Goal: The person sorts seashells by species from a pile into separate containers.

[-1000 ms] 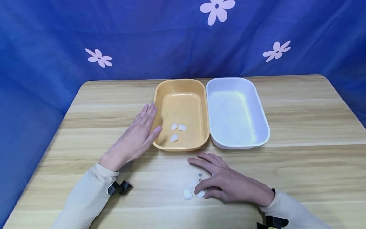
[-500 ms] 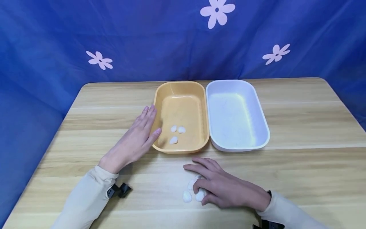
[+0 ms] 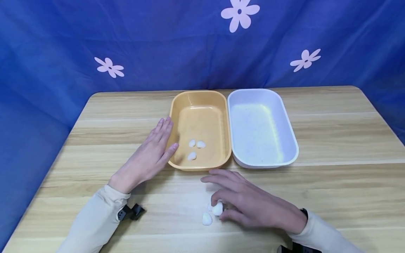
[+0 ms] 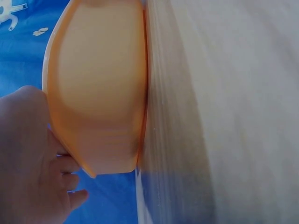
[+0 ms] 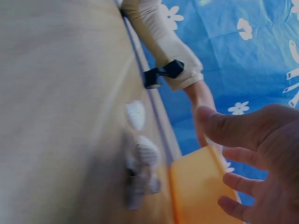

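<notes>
My left hand [image 3: 147, 158] lies with straight fingers along the left rim of the orange tray [image 3: 202, 166], as the left wrist view also shows. Inside that tray lie three small white seashells. With thumb and index finger, my right hand [image 3: 253, 205] pinches a white seashell [image 3: 217, 209] just above the table. Its other fingers stretch toward the tray's front. Beside it on the table is a ribbed white seashell [image 3: 207, 219]. The right wrist view shows more seashells [image 5: 148, 151] below the hand, some blurred; the pinched one is mostly hidden there.
A white tray [image 3: 262, 164] stands against the orange tray's right side. Both are on a wood-grain table [image 3: 341, 140]. Behind and at the left hangs a blue cloth [image 3: 177, 45] with pale flowers.
The right hand has closed thumb and index finger on a seashell and shifted it slightly up and left. The left hand stays at the orange tray's rim.
</notes>
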Available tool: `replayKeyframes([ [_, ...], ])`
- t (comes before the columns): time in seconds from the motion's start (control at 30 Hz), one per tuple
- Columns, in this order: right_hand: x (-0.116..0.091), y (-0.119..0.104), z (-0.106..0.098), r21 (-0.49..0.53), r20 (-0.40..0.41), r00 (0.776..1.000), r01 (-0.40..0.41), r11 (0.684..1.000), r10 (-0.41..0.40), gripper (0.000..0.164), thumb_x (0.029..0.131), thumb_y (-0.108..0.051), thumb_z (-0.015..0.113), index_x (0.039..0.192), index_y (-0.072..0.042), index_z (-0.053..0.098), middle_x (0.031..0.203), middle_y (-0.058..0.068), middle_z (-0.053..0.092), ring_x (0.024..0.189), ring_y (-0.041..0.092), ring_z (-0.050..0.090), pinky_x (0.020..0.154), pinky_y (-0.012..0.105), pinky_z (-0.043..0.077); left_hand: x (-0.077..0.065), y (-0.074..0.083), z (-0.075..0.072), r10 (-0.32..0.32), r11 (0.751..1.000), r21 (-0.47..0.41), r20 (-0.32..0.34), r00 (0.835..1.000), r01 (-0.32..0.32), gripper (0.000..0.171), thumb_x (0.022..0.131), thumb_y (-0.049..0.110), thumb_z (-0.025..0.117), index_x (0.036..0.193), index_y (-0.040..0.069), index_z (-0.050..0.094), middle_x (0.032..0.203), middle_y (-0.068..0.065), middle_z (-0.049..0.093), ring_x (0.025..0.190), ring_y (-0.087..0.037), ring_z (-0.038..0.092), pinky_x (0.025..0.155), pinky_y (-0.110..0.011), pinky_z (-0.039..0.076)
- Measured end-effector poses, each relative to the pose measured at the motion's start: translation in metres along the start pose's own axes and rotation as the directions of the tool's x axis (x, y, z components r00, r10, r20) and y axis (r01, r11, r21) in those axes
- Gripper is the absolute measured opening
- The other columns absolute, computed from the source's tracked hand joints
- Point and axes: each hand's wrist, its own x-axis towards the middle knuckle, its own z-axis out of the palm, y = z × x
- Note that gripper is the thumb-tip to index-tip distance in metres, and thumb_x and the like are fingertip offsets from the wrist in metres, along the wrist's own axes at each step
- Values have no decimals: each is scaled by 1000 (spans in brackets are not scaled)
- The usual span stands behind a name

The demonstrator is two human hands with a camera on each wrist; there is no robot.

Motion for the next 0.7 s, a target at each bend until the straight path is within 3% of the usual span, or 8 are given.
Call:
replayKeyframes([
  [0.13, 13, -1, -8, -21, -62, 998, 23, 1000, -24, 22, 83, -24, 74, 97, -14, 61, 142, 8, 47, 132, 30, 42, 110, 47, 35, 0, 0, -1, 12, 997, 77, -9, 1000, -11, 68, 105, 39, 28, 152, -5, 7, 159, -22, 5, 147, -31, -1, 120, -45, 7],
  [0.27, 25, -2, -13, -57, -119, 993, -32, 998, 25, 20, 85, -22, 72, 99, -12, 63, 140, 8, 49, 132, 28, 42, 110, 44, 35, 1, 2, -3, 9, 990, 139, 7, 1000, -10, 68, 105, 40, 26, 151, -6, 8, 159, -22, 5, 147, -31, 0, 121, -42, 4],
  [0.47, 41, -1, -15, -21, -211, 966, -160, 987, 152, 18, 86, -16, 73, 99, -9, 63, 136, 9, 52, 132, 25, 41, 112, 38, 33, 4, 5, -5, 12, 992, 124, 45, 999, -17, 67, 105, 40, 24, 151, -6, 8, 159, -22, 4, 147, -30, 1, 120, -43, 7],
  [0.7, 55, 3, -9, -26, -286, 934, -231, 973, 214, 20, 83, -14, 76, 97, -8, 62, 129, 8, 57, 129, 24, 44, 112, 36, 33, 1, 3, -6, 10, 994, 112, 59, 998, -16, 66, 106, 38, 24, 152, -5, 6, 159, -21, 2, 147, -31, 0, 120, -44, 7],
])
